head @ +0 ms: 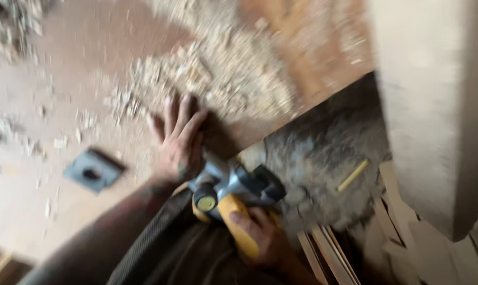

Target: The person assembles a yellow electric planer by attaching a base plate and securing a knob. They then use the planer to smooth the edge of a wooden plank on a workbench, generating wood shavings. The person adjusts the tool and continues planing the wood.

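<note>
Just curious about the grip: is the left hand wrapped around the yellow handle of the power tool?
No, the left hand lies flat on the wooden board; the right hand grips it.

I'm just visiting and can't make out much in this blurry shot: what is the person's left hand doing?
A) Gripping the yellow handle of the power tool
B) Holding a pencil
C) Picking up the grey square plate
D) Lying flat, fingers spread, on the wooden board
D: the left hand lies open on the wooden board beside the wood shavings, while the right hand grips the power tool.
</note>
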A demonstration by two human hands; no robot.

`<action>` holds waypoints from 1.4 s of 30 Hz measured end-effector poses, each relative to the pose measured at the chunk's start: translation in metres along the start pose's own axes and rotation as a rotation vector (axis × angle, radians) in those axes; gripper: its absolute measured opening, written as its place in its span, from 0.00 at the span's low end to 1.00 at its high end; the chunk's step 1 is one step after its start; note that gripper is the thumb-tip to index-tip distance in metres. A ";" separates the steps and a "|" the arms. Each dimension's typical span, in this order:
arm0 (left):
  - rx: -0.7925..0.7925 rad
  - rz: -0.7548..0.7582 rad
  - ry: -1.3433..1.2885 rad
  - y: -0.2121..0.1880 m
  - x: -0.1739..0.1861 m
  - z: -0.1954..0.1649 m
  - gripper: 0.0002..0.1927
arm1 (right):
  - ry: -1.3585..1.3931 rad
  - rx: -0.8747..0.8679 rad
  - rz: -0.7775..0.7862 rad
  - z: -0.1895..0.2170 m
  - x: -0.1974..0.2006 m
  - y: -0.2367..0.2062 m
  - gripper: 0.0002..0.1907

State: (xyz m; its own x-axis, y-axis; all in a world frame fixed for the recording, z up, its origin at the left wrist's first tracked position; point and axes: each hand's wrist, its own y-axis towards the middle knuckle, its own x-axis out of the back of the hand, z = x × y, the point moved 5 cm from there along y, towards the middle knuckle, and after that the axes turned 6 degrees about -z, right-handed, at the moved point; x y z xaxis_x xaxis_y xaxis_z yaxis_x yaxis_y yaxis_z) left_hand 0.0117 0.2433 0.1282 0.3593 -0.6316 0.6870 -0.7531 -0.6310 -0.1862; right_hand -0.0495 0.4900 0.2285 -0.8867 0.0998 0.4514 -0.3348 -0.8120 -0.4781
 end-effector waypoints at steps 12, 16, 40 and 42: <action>-0.042 -0.062 0.022 -0.017 -0.009 0.013 0.22 | -0.053 -0.005 -0.044 0.028 0.004 0.001 0.39; -0.028 -0.096 -0.015 -0.013 -0.007 0.011 0.23 | -0.061 -0.077 0.019 0.028 0.006 0.008 0.41; 0.066 -0.117 -0.197 -0.016 0.014 0.014 0.27 | -0.162 -0.030 -0.280 0.005 -0.066 0.180 0.16; 0.049 -0.198 -0.269 -0.016 0.021 0.013 0.26 | -0.259 0.067 -0.263 0.009 -0.063 0.185 0.18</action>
State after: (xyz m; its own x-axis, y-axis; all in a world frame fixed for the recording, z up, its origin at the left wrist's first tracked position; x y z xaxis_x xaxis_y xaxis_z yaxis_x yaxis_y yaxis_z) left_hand 0.0388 0.2340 0.1366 0.6333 -0.5872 0.5042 -0.6295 -0.7698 -0.1058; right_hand -0.0529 0.3283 0.1190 -0.6604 0.1681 0.7319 -0.5109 -0.8149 -0.2738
